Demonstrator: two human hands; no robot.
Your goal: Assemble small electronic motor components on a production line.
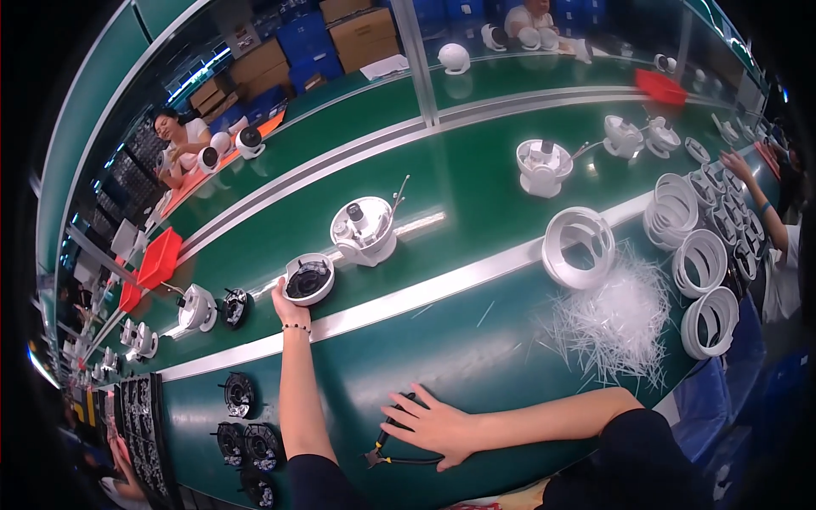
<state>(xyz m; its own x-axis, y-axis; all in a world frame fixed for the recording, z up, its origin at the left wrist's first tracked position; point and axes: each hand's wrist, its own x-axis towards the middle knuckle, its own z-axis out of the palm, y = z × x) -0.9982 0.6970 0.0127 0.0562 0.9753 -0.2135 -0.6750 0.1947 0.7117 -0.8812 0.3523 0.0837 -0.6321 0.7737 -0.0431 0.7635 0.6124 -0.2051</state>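
My left hand point(287, 303) reaches forward to the belt, its fingers around the edge of a round white housing point(308, 291) with a black ring-shaped part inside. Just beyond it stands a white camera body point(364, 228) with a thin cable sticking up. My right hand point(438, 425) lies palm down on the green bench with its fingers spread. Beneath it rest cutting pliers point(380, 450) with black and yellow handles, partly covered by the hand. A loose black ring part point(235, 308) sits on the belt left of my left hand.
Several black ring parts point(240, 395) lie on the bench at left, near a black tray point(140, 433). On the right are a heap of clear plastic strips point(616, 319) and stacked white rings point(710, 323). More camera bodies point(544, 167) stand along the belt. Other people sit across and beside.
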